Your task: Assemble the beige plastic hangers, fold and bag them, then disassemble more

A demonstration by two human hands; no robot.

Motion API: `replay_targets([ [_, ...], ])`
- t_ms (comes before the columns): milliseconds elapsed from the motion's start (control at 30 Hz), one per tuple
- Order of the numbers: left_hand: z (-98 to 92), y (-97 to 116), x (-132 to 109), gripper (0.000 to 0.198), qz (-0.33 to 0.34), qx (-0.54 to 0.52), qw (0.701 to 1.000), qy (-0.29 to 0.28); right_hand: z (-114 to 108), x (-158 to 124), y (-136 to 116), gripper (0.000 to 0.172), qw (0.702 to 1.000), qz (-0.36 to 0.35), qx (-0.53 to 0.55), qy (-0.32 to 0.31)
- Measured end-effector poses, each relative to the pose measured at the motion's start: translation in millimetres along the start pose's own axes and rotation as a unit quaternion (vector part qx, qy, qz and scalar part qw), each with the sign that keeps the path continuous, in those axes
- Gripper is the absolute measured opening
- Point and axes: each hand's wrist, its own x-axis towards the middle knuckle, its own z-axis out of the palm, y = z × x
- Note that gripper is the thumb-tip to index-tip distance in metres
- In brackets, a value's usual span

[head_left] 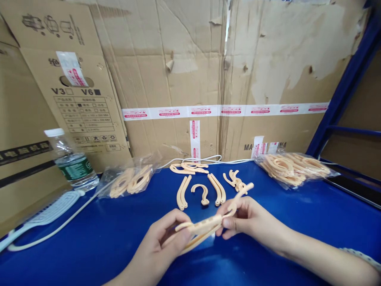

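Between my hands is a beige plastic hanger with long arms and a hook at its right end. My left hand pinches its left part between thumb and fingers. At the hook end, my right hand is closed on the same piece. Behind them on the blue table lie a loose hook with its curve away from me, a pair of curved arms to its left and another pair to its right. Small hook pieces are piled behind my right hand.
More beige parts lie farther back by a white cable. Bagged parts stand left and right. At the left are a water bottle and a pale hairbrush. A cardboard wall closes the back.
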Motion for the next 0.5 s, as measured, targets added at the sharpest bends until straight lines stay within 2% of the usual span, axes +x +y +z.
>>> replay_targets([
  [133, -0.9, -3.4, 4.3, 0.034, 0.023, -0.006, 0.997, -0.078, 3.0, 2.0, 8.1, 0.029, 0.999, -0.035, -0.019, 0.003],
  [200, -1.1, -4.7, 6.6, 0.037, 0.014, -0.008, 0.996, -0.084, 2.7, 2.1, 10.6, 0.026, 0.996, -0.063, -0.057, 0.002],
  [267, -0.6, -5.0, 8.1, 0.040, -0.017, -0.030, 0.995, -0.089, 2.7, 0.9, 11.7, 0.019, 0.985, -0.124, -0.124, 0.006],
  [333, 1.1, -3.9, 8.8, 0.042, -0.055, -0.067, 0.990, -0.108, 3.3, -1.0, 11.7, 0.012, 0.954, -0.226, -0.199, 0.001],
  [400, 3.9, -1.3, 9.1, 0.044, -0.085, -0.084, 0.985, -0.127, 4.2, -2.7, 11.1, 0.013, 0.907, -0.329, -0.261, -0.011],
  [500, 9.0, 3.4, 8.9, 0.037, -0.097, -0.060, 0.985, -0.131, 5.0, -3.6, 9.8, 0.019, 0.852, -0.409, -0.326, -0.024],
])
